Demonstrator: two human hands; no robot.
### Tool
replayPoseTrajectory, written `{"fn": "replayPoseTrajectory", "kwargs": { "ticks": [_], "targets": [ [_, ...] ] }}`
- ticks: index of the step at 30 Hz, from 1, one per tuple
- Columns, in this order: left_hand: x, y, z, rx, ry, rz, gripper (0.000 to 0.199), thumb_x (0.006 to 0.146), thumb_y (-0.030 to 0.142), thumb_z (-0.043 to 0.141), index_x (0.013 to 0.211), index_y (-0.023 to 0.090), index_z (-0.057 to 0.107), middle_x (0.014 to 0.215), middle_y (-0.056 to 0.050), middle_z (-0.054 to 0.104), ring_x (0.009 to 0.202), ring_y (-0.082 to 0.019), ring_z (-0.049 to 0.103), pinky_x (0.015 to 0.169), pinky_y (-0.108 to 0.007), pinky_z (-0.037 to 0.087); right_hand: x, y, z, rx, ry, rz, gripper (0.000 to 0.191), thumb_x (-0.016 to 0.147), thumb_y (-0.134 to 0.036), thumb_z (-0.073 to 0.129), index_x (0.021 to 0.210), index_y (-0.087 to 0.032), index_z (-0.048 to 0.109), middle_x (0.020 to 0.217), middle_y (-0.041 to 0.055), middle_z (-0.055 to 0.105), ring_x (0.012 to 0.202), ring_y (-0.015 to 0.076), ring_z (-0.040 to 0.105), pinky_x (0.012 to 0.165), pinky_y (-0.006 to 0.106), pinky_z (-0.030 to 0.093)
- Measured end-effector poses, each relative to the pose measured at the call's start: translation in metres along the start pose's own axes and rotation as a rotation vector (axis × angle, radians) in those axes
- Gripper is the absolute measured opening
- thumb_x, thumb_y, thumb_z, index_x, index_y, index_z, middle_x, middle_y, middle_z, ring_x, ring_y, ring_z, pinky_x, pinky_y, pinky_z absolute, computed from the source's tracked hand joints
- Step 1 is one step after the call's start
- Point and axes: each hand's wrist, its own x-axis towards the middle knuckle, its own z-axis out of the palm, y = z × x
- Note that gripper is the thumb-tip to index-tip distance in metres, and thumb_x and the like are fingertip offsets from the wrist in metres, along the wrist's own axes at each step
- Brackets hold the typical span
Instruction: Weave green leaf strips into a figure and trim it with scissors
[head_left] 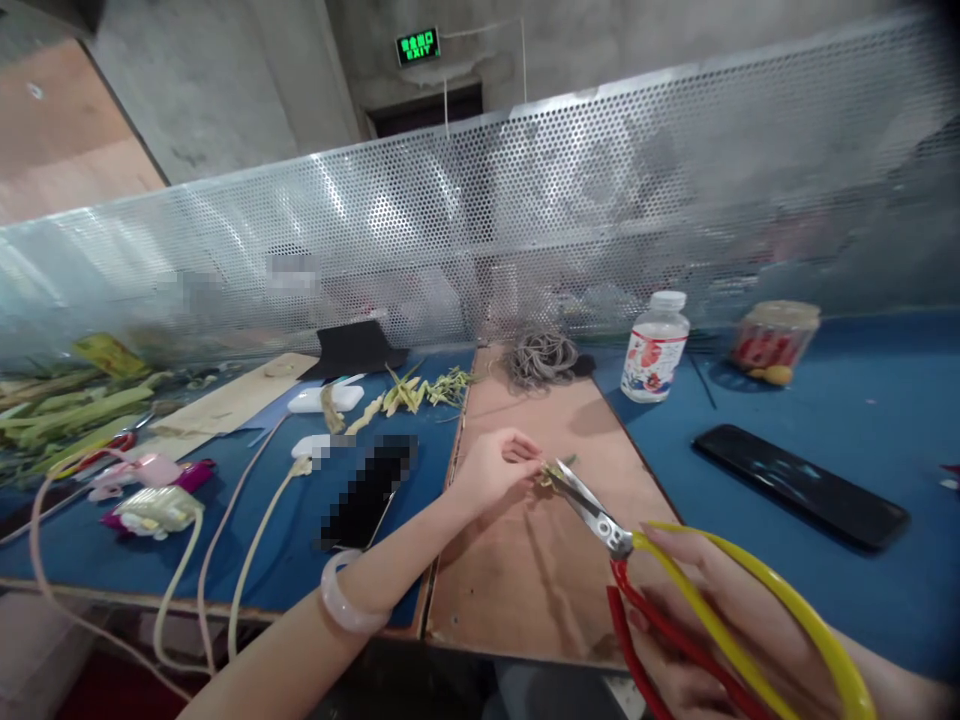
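Two hands [501,472] [709,610], one scissors [619,540]

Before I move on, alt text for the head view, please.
The left hand pinches a small greenish piece at the blades of red-and-yellow-handled scissors in the right hand, over a wooden board. A bottle and dark phone are to the right.

Small green piece [551,476] at the left fingertips [541,466]: partly hidden by fingers and blades, too small to identify. Left phone [371,495]: masked by blocky pixels. Right forearm [892,665]: cut off at frame edge. Jar [776,340]: blurred, contents unclear. Green stalks [75,410]: cropped at left. Doorway [427,110]: lower part hidden behind perforated metal panel [390,215]. Small item [951,477], right edge: cropped, unidentifiable.
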Motion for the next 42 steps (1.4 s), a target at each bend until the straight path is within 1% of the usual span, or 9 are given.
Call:
{"fn": "replayPoseTrajectory", "kwargs": {
  "ticks": [5,13,16,19,24,28,32,36,42],
  "targets": [
    [-0.003,0.005,0.002,-0.034,-0.052,-0.01,0.03,0.063,0.03,0.07,0.082,0.012,0.056,0.079,-0.008,0.065,0.071,-0.017,0.064,0.063,-0.031,0.055,-0.003,-0.004,0.012,0.037,0.143,0.072,0.052,0.08,-0.061,0.035,0.05,-0.018,0.039,0.044,0.0008,0.042,0.034,0.0079,0.036,0.032,0.017,0.024],
    [-0.008,0.007,0.005,0.039,-0.07,0.028,0.022,0.067,0.022,0.065,0.084,0.013,0.054,0.081,-0.008,0.065,0.074,-0.017,0.064,0.064,-0.03,0.054,-0.007,-0.004,0.014,0.031,0.056,0.042,0.046,0.081,-0.057,0.038,0.057,-0.018,0.04,0.051,-0.0006,0.046,0.04,0.0082,0.041,0.039,0.018,0.032],
    [-0.008,0.008,0.005,0.049,-0.07,0.024,0.02,0.068,0.02,0.064,0.084,0.012,0.054,0.08,-0.008,0.065,0.073,-0.016,0.064,0.062,-0.029,0.054,0.003,-0.005,0.007,-0.053,-0.016,0.064,0.051,0.079,-0.062,0.033,0.053,-0.019,0.038,0.044,-0.0011,0.042,0.036,0.0104,0.042,0.037,0.021,0.033],
    [-0.008,0.007,0.004,0.077,-0.061,0.051,0.018,0.067,0.018,0.064,0.083,0.012,0.055,0.08,-0.008,0.066,0.073,-0.016,0.064,0.065,-0.029,0.053,0.01,-0.005,0.004,-0.086,-0.082,0.092,0.054,0.078,-0.065,0.028,0.056,-0.018,0.043,0.043,-0.0007,0.041,0.035,0.0124,0.045,0.034,0.021,0.03],
    [-0.007,0.006,0.004,0.105,-0.058,0.078,0.02,0.068,0.022,0.065,0.083,0.013,0.056,0.081,-0.009,0.067,0.076,-0.017,0.065,0.069,-0.03,0.053,0.006,-0.003,0.012,-0.032,-0.088,0.034,0.049,0.079,-0.062,0.034,0.063,-0.017,0.047,0.049,-0.0018,0.042,0.034,0.0077,0.04,0.034,0.018,0.027],
    [-0.008,0.01,0.002,0.025,-0.055,0.029,0.024,0.067,0.026,0.067,0.083,0.012,0.056,0.084,-0.011,0.067,0.077,-0.019,0.065,0.065,-0.03,0.054,0.006,0.0,0.01,-0.015,-0.077,-0.056,0.048,0.08,-0.061,0.031,0.061,-0.018,0.042,0.05,-0.0013,0.044,0.035,0.0079,0.04,0.035,0.018,0.028],
    [-0.009,0.018,0.0,-0.052,-0.054,-0.056,0.028,0.065,0.029,0.069,0.085,0.013,0.056,0.088,-0.011,0.067,0.077,-0.019,0.065,0.064,-0.032,0.055,0.013,-0.004,0.002,-0.066,-0.119,-0.01,0.05,0.079,-0.064,0.028,0.064,-0.019,0.044,0.048,-0.0016,0.044,0.034,0.0103,0.043,0.037,0.021,0.033],
    [-0.009,0.021,-0.001,-0.093,-0.051,-0.044,0.028,0.065,0.028,0.07,0.084,0.013,0.057,0.085,-0.009,0.067,0.077,-0.018,0.065,0.066,-0.031,0.056,0.015,-0.008,0.003,-0.086,-0.139,-0.007,0.051,0.079,-0.064,0.026,0.066,-0.018,0.046,0.047,-0.0015,0.044,0.034,0.0105,0.043,0.037,0.021,0.033],
    [-0.01,0.024,0.001,-0.118,-0.047,-0.039,0.028,0.065,0.027,0.07,0.085,0.013,0.056,0.086,-0.008,0.067,0.08,-0.02,0.065,0.065,-0.033,0.057,0.008,-0.009,0.015,0.014,-0.215,-0.102,0.046,0.085,-0.055,0.028,0.061,-0.018,0.041,0.053,-0.0014,0.044,0.038,0.0088,0.046,0.041,0.019,0.032]
  ]
}}
